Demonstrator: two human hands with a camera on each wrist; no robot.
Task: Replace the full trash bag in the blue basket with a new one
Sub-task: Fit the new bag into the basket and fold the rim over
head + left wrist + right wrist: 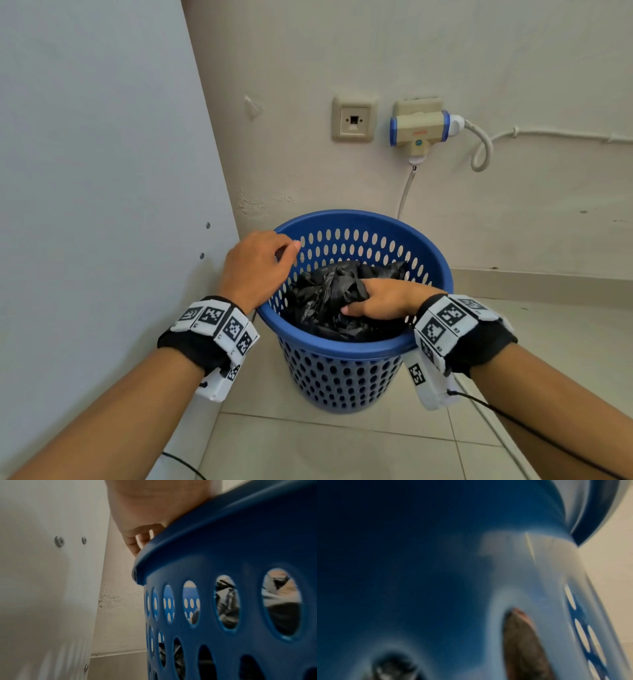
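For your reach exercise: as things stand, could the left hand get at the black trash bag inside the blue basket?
Probably yes. The left hand rests at the rim of the blue basket, the top is open, and the black trash bag lies just below; only the right hand, gripping the bag, takes some room.

One blue basket [356, 349], one black trash bag [329, 301], two hands, two wall sockets [353, 120], three screws [59, 542]
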